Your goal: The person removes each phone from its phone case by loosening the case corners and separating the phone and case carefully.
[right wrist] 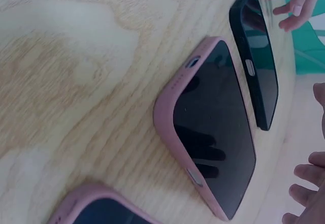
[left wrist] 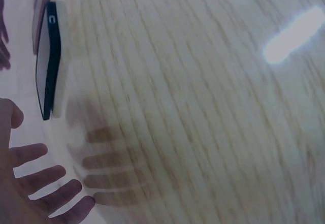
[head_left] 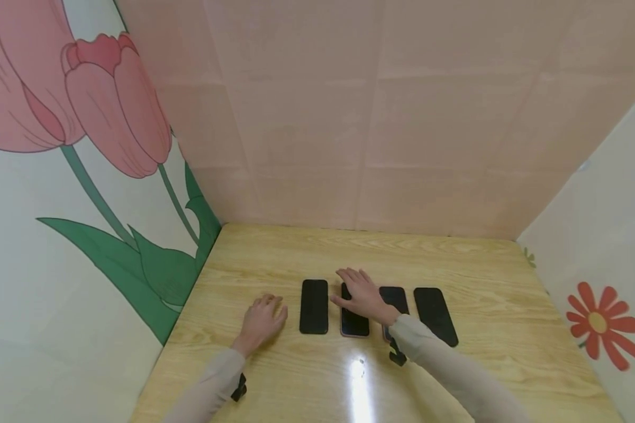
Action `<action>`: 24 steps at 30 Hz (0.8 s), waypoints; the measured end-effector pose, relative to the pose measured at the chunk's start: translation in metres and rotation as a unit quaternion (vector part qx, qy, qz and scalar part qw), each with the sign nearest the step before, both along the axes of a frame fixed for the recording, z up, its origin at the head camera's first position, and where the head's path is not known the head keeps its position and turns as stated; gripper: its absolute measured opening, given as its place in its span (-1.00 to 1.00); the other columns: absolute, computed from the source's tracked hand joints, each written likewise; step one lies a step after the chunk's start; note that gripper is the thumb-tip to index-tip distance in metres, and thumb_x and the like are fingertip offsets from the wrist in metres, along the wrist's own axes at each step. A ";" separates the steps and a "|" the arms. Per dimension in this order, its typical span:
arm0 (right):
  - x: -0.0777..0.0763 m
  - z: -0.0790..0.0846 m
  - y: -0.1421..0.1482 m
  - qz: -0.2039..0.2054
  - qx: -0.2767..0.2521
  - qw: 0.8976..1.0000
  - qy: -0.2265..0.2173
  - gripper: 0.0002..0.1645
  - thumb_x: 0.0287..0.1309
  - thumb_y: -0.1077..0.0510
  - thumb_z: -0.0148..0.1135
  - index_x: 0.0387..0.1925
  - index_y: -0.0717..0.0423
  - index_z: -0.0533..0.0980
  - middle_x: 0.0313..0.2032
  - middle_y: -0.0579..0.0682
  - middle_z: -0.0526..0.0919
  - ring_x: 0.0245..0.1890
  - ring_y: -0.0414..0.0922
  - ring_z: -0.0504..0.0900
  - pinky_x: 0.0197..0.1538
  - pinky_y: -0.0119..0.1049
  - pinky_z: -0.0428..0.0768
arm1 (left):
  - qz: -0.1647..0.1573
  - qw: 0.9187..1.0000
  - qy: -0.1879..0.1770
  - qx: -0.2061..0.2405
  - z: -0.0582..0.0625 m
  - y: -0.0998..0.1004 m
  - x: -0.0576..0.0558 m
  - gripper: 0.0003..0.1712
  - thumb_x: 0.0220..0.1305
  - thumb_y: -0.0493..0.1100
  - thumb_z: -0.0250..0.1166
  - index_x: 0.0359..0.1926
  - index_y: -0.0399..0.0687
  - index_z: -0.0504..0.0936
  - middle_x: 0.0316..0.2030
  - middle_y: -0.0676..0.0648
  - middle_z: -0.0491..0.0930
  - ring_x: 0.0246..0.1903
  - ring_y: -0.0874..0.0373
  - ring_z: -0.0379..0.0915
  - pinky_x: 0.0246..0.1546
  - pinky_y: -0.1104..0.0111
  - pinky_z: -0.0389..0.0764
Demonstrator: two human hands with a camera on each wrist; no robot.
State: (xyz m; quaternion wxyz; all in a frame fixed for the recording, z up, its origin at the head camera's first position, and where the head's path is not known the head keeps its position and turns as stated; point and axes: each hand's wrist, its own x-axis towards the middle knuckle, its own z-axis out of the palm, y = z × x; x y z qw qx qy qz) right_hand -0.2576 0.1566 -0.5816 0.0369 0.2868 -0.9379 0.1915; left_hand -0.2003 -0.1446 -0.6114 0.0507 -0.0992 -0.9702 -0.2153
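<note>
Several smartphones lie face up in a row on the table. My right hand (head_left: 364, 298) is held over the upper part of a pink-cased phone (head_left: 354, 324), fingers extended and thumb apart. In the right wrist view the dark screen of that phone (right wrist: 216, 127) mirrors the fingers. Left of it lies a black-cased phone (head_left: 314, 306). Beyond that, my left hand (head_left: 261, 322) stays low over the wood with loosely bent fingers and nothing in them. My right wrist and forearm partly cover a third phone (head_left: 395, 298), also pink-edged. A larger dark phone (head_left: 435, 316) lies slanted at the right end.
The wood-grain table (head_left: 296, 376) meets a pink-covered back wall (head_left: 370, 147). On its left stands a wall with painted tulips (head_left: 119, 106), on its right a white one with a red flower (head_left: 598, 323). A bright lamp reflection (head_left: 360, 388) shows near the front.
</note>
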 end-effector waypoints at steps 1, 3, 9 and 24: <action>0.000 -0.001 -0.002 0.000 -0.001 1.000 -0.001 -0.08 0.25 -0.24 0.26 0.41 0.23 0.25 0.34 0.24 0.35 0.37 0.20 0.26 0.40 0.24 0.07 | -0.003 1.000 0.005 0.002 -0.001 0.001 0.001 -0.51 0.45 0.11 0.09 0.15 -0.13 0.61 0.09 -0.22 0.55 0.08 -0.19 0.46 0.02 -0.10 0.52; -0.002 -0.005 -0.004 0.000 0.004 1.000 -0.001 -0.08 0.25 -0.26 0.24 0.40 0.24 0.26 0.34 0.22 0.36 0.36 0.20 0.27 0.40 0.23 0.09 | -0.007 1.000 0.011 0.001 -0.001 0.002 0.002 -0.52 0.45 0.09 0.10 0.14 -0.14 0.62 0.07 -0.22 0.56 0.06 -0.19 0.47 -0.01 -0.10 0.53; -0.004 -0.010 -0.012 0.005 0.010 1.000 -0.014 -0.05 0.26 -0.32 0.20 0.40 0.26 0.24 0.33 0.22 0.36 0.36 0.18 0.27 0.41 0.20 0.09 | -0.013 1.000 0.007 0.013 -0.002 0.006 0.003 -0.54 0.45 0.07 0.11 0.10 -0.16 0.63 -0.01 -0.22 0.57 -0.03 -0.17 0.51 -0.07 -0.05 0.57; -0.003 -0.013 -0.030 0.006 0.006 0.997 -0.073 0.06 0.18 -0.30 0.30 0.42 0.30 0.18 0.36 0.24 0.30 0.38 0.16 0.24 0.43 0.17 0.05 | -0.027 0.997 -0.023 0.070 -0.007 0.017 0.000 -0.66 0.40 -0.07 0.18 -0.07 -0.27 0.68 -0.32 -0.09 0.57 -0.39 0.06 0.54 -0.34 0.16 0.62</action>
